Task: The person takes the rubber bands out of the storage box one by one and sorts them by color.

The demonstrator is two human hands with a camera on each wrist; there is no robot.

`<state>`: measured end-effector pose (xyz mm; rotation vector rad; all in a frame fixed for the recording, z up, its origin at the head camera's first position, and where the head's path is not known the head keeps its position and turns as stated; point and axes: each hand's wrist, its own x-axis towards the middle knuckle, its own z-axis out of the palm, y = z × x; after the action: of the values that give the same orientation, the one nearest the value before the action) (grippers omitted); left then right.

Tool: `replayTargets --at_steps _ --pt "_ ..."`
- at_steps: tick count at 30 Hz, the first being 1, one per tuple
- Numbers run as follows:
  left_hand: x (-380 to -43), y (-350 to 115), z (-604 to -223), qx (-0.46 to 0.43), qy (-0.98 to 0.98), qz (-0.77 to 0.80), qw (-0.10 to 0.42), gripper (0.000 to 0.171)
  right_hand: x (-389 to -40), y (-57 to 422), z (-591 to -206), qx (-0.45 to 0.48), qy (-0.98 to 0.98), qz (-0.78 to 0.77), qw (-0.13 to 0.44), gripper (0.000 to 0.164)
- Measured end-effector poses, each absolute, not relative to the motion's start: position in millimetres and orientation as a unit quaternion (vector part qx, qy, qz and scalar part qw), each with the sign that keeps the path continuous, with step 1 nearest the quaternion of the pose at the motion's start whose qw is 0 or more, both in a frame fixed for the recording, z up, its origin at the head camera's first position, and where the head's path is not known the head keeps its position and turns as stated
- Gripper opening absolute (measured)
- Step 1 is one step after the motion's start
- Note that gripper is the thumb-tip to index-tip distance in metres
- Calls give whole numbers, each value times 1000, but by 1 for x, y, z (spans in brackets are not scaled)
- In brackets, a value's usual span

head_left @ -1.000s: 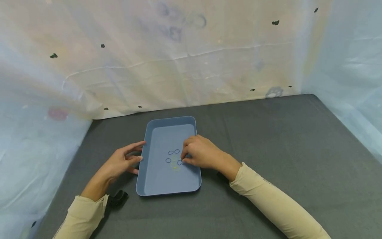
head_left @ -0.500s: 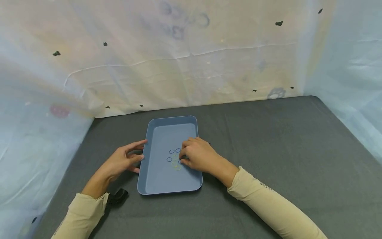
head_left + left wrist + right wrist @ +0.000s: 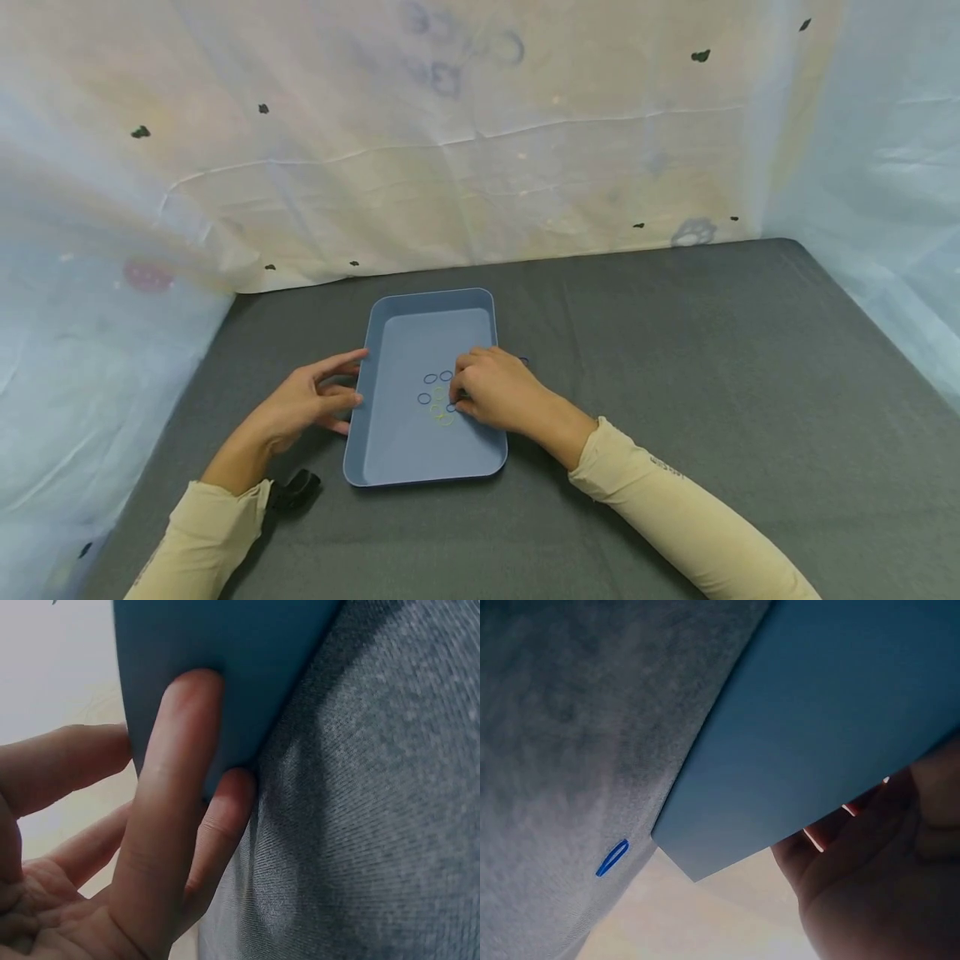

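My left hand (image 3: 296, 408) steadies the blue tray (image 3: 390, 446) at its left side, fingertips resting against the outer wall (image 3: 247, 645). Inside the tray, my right hand (image 3: 498, 387) is lowered with curled fingers, thumb and fingertips at a thin blue loop (image 3: 451, 408) like a rubber band. Part of that rubber band is covered by the fingertips. Beside it lie several more blue rubber bands (image 3: 424, 399) and several pale yellow ones (image 3: 437, 409). In the right wrist view, the tray wall (image 3: 780, 742) hides my right fingertips.
Another blue rubber band (image 3: 613, 858) lies on the grey cloth outside the tray's right side, mostly behind my right hand in the head view. A black strap-like piece (image 3: 295, 490) sits at my left wrist. A pale patterned sheet (image 3: 480, 183) hangs behind the table (image 3: 675, 350).
My right hand has shifted slightly left and down onto the blue rubber band, covering more of it. The band outside the tray has come into view. My left hand stays at the tray.
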<state>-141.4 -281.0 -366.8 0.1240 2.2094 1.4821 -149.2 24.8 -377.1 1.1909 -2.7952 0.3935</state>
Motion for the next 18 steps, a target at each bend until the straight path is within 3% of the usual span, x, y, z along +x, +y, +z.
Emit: replayTargets --at_steps 18 --pt "-142 -283 -367 43 813 533 229 73 -150 26 -376 371 -914 155 61 6"
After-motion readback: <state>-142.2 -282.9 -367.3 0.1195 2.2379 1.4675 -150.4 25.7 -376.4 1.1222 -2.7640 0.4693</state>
